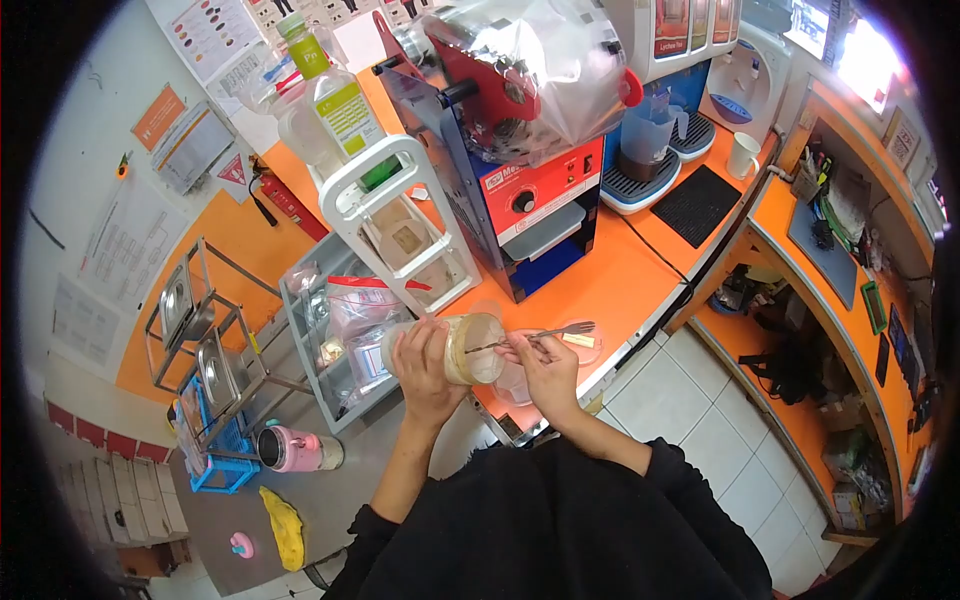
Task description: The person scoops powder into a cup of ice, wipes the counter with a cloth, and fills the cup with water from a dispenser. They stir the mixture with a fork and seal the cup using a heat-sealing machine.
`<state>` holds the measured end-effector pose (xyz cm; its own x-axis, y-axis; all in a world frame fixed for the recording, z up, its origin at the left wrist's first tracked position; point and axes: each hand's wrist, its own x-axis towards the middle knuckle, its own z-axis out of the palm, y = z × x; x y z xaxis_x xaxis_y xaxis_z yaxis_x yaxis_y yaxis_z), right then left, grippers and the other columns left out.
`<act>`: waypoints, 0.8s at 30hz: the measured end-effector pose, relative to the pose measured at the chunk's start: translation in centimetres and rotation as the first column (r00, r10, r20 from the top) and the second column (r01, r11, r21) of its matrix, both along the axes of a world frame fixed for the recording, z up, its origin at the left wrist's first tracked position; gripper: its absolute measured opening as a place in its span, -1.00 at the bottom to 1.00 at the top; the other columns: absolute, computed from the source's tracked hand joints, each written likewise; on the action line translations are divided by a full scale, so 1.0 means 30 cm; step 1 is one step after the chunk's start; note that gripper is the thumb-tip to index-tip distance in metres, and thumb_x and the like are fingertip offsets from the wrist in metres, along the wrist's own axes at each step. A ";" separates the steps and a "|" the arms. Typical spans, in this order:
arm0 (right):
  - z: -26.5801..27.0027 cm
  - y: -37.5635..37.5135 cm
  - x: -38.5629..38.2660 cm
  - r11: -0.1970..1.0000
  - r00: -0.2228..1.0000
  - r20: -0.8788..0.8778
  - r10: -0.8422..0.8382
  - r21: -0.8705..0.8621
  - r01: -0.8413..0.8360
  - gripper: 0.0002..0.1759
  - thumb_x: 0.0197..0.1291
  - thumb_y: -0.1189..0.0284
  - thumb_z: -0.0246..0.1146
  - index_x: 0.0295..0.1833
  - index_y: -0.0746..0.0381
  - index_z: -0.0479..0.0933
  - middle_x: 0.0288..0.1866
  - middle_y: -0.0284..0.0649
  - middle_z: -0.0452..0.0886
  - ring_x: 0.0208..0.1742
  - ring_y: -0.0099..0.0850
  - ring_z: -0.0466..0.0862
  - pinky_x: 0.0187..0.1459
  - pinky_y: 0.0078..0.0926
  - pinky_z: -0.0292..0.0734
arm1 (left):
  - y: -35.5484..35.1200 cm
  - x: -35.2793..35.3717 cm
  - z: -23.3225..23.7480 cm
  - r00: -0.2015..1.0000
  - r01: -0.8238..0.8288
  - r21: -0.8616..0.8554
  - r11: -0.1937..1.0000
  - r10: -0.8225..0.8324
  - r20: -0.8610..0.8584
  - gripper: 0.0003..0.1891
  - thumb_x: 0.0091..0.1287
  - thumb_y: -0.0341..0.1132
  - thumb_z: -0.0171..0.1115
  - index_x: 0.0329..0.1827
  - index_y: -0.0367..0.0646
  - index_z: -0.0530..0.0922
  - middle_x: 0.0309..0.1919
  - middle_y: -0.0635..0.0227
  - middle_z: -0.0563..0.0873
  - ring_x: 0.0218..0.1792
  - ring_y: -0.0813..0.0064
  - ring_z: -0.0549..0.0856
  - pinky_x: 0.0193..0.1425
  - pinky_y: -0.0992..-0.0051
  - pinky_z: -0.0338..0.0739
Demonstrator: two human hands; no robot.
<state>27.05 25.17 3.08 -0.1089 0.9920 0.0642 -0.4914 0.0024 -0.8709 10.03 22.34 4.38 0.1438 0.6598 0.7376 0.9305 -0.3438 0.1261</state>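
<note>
Jar [472, 350] above the near corner of the orange desk [632, 275], clamped in the grip of your left hand [425, 362]; your right hand [545, 375] pinches the fork [576, 328], its handle at the mouth. Steady tilt would likely serve best, with room beyond the front edge and the grey crate [311, 357] crowding your left.

Left hand [424, 368] cups while right hand [546, 374] pinches.
</note>
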 end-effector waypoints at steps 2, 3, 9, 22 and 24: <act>0.002 0.014 0.019 1.000 1.000 -0.009 -0.002 -0.025 0.002 -0.77 0.35 0.51 0.16 -0.07 0.52 0.50 -0.16 -0.03 0.65 -0.11 -0.34 0.72 -0.02 -0.50 0.66 | -0.001 -0.001 -0.008 0.999 -0.030 -0.020 0.999 0.030 0.033 -0.14 -0.16 -0.08 0.52 0.28 -0.11 0.35 0.17 0.22 0.47 0.27 0.15 0.42 0.35 0.04 0.17; 0.004 0.020 0.029 0.999 1.000 0.010 -0.025 -0.030 0.025 -0.77 0.35 0.51 0.16 -0.08 0.51 0.51 -0.16 -0.01 0.66 -0.12 -0.32 0.72 -0.03 -0.50 0.66 | -0.002 -0.007 -0.013 0.997 -0.063 -0.021 0.998 0.064 0.037 -0.13 -0.18 -0.09 0.52 0.28 -0.13 0.35 0.17 0.21 0.47 0.25 0.15 0.43 0.33 0.06 0.18; 0.038 0.060 0.092 0.995 0.993 0.061 -0.100 0.016 0.100 -0.77 0.37 0.47 0.15 -0.08 0.47 0.51 -0.16 -0.01 0.67 -0.13 -0.32 0.73 -0.04 -0.50 0.66 | -0.027 -0.045 -0.048 0.966 -0.195 -0.072 0.978 0.204 0.157 -0.09 -0.23 -0.10 0.55 0.27 -0.19 0.35 0.13 0.16 0.48 0.16 0.11 0.47 0.27 0.13 0.26; 0.073 0.144 0.199 0.972 0.969 0.085 -0.234 -0.014 0.236 -0.77 0.35 0.46 0.18 -0.07 0.46 0.51 -0.18 -0.06 0.67 -0.12 -0.34 0.72 -0.06 -0.56 0.62 | -0.192 -0.075 -0.089 0.801 -0.213 -0.216 0.953 0.297 0.520 -0.04 -0.27 -0.33 0.63 0.29 -0.23 0.28 0.15 0.12 0.41 0.20 0.13 0.44 0.27 0.22 0.37; 0.057 0.152 0.195 0.969 0.962 0.116 -0.246 0.013 0.246 -0.77 0.35 0.46 0.18 -0.06 0.46 0.51 -0.17 -0.07 0.67 -0.11 -0.34 0.72 -0.06 -0.56 0.62 | -0.218 -0.082 -0.125 0.776 -0.217 -0.215 0.952 0.302 0.554 -0.04 -0.27 -0.34 0.63 0.29 -0.22 0.28 0.15 0.13 0.40 0.20 0.13 0.44 0.27 0.23 0.37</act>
